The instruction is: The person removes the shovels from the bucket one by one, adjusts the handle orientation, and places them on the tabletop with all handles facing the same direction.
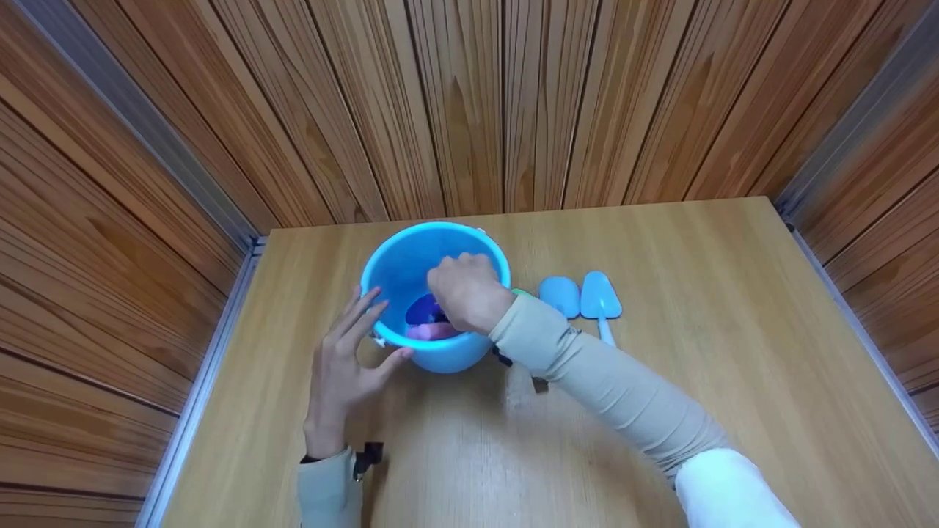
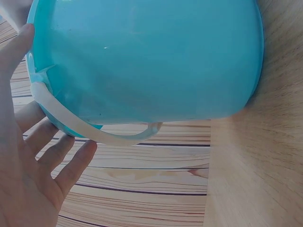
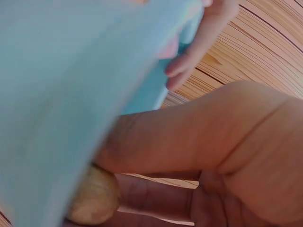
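Observation:
A blue bucket (image 1: 449, 358) stands upright with its white handle (image 2: 66, 116) hanging down the side. My left hand (image 1: 345, 367) rests at the bucket's left rim, its fingers spread and fairly straight, the thumb at the near side. Over the bucket's mouth, my right hand (image 1: 469, 293) reaches in with curled fingers. In the right wrist view it holds a rounded tan, wood-like piece (image 3: 97, 196) between thumb and fingers; the bucket wall hides part of it. A purple item (image 1: 422, 311) and a pink item (image 1: 433, 331) lie inside the bucket.
Right of the bucket, a blue toy shovel (image 1: 600, 295) and a blue scoop-shaped piece (image 1: 560, 295) lie on the wooden table (image 1: 719, 330). A green edge (image 1: 519, 292) shows beside the bucket, mostly behind the right sleeve. Wood-panelled walls (image 1: 469, 110) enclose the table's back and sides.

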Motion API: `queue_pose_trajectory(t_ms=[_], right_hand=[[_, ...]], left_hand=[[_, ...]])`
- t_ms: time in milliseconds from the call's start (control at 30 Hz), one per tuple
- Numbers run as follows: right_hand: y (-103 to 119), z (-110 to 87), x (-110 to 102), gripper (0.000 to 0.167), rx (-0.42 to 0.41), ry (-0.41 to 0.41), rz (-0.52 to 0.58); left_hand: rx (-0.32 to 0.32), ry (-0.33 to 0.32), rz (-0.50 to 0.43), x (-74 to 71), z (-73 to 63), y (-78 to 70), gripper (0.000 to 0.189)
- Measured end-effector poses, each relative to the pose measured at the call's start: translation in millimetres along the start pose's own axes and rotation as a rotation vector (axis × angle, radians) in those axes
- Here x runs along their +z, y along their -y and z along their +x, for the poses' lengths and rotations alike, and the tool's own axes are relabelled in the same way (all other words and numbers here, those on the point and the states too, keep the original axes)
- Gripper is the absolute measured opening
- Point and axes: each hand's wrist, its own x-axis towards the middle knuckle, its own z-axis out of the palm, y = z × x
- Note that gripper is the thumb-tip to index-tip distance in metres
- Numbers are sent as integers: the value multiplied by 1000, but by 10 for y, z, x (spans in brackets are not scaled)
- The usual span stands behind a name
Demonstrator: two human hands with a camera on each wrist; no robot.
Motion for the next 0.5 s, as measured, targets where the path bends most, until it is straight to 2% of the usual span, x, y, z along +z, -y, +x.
queue_pose_trajectory(t_ms=[133, 300, 500], right_hand=[[-65, -65, -95, 44, -21, -16, 30], [-161, -152, -216, 37, -49, -34, 134], [-337, -219, -322, 35, -38, 24, 261]], left_hand=[[-6, 6, -2, 9, 1, -5, 75], [-2, 11, -10, 3, 3, -5, 75], [2, 10, -7, -7, 18, -4, 75]])
